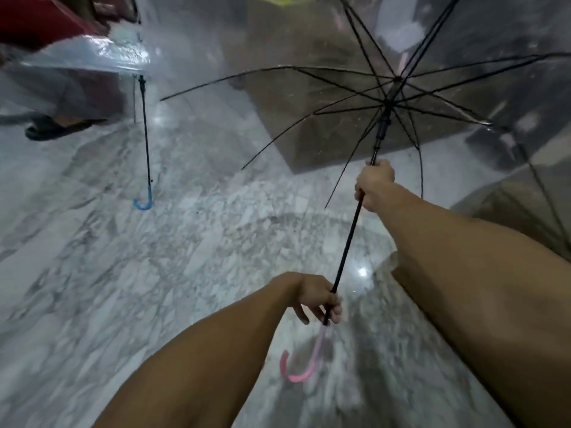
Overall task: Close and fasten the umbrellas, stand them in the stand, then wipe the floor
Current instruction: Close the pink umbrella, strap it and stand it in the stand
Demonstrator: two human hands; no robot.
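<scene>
I hold an open clear umbrella (349, 239) with black ribs and a pink hooked handle (298, 369). My left hand (318, 299) grips the black shaft just above that handle. Higher on the same shaft, just below the runner, my right hand (374, 183) is wrapped around it. The canopy spreads wide at the upper right. A second clear umbrella (145, 143) with a blue hooked handle (143, 202) lies open at the upper left, its handle pointing down toward the floor.
The floor (154, 273) is glossy grey-white marble with wet sheen. A person's sandalled foot (52, 128) stands at the far left. A brown box-like object (309, 118) shows through the canopy at the top centre.
</scene>
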